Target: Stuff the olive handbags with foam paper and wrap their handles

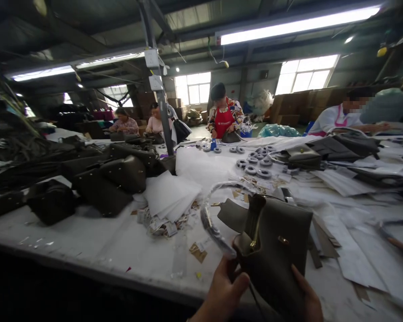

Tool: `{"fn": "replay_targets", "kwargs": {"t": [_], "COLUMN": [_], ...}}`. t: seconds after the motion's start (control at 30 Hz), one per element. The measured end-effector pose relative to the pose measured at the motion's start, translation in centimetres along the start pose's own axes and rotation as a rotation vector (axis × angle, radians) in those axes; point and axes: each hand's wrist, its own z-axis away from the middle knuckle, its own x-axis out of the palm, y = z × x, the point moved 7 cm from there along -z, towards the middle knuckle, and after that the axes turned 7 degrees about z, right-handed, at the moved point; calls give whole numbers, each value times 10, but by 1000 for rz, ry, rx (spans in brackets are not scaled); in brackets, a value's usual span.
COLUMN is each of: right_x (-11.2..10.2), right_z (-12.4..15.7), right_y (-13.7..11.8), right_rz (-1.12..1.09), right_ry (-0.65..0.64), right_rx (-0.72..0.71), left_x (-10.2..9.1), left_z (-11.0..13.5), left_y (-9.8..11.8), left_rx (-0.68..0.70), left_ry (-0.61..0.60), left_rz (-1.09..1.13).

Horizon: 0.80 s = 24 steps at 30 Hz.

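I hold a dark olive-grey handbag [275, 250] over the near edge of the white table [97, 241]. My left hand [223, 293] grips its lower left corner, thumb pressed on the front. My right hand [307, 295] clasps the lower right side, fingers behind the bag. The bag's handle [210, 219], wrapped in clear plastic, arcs up to the left. A gold clasp [284, 240] shows on the front, and the top is open along a gold zip.
A pile of similar dark bags [114, 174] lies at the left, with white paper sheets [169, 194] and loose tags beside it. Tape rolls [255, 165] and more bags [325, 150] sit farther back. Several other people work at the far side.
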Motion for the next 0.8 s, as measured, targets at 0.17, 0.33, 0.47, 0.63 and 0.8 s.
{"fn": "replay_targets", "kwargs": {"t": [0.17,0.33,0.47,0.63,0.8], "right_x": [-20,-20,-20,-22,-23], "right_z": [-7,-6,-9,-22,-36], "right_y": [13,23,33,52,51], "right_rz": [-58,31,28,-62,26], "right_ry": [-2,-46,-126,-369,-472], "right_rx": [-8,41,107,154,-111], "left_x": [-35,-34,-25,-19,-18], "left_z": [9,-1,-4,-3,-17], "left_y": [38,74,82,91,111], "left_rx": [54,49,38,26,82], "left_ry": [271,285,231,165,55], "left_rz": [-1,158,217,135,-18]}}
